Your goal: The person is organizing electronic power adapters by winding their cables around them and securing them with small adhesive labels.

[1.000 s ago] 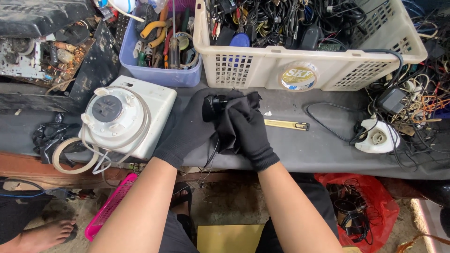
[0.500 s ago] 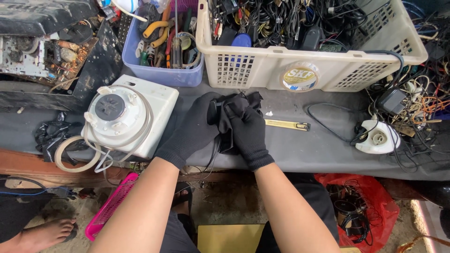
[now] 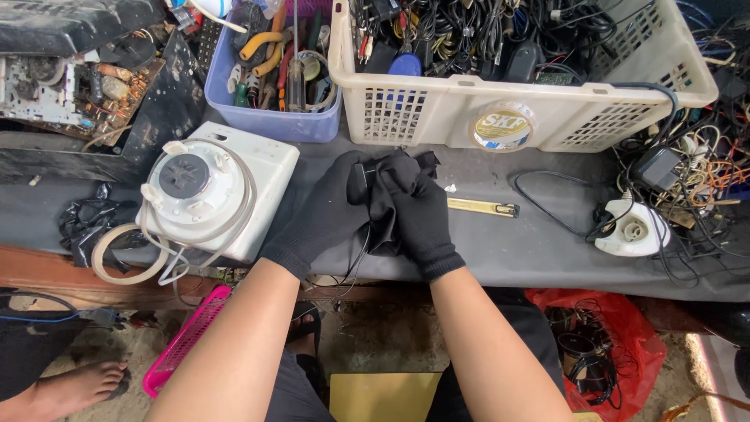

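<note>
Behind both gloved hands, cream basket bears round yellow label.

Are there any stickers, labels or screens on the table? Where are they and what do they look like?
Round sticker: on the front wall of the cream basket, a circle in yellow, white and blue.
No screens or other labels show; both gloved hands, left hand and right hand, hold only a black cloth.

Grey workbench top under the grip, worn wooden front edge to its lower left, dusty dirt floor below, even daylight, soft shadows
</note>
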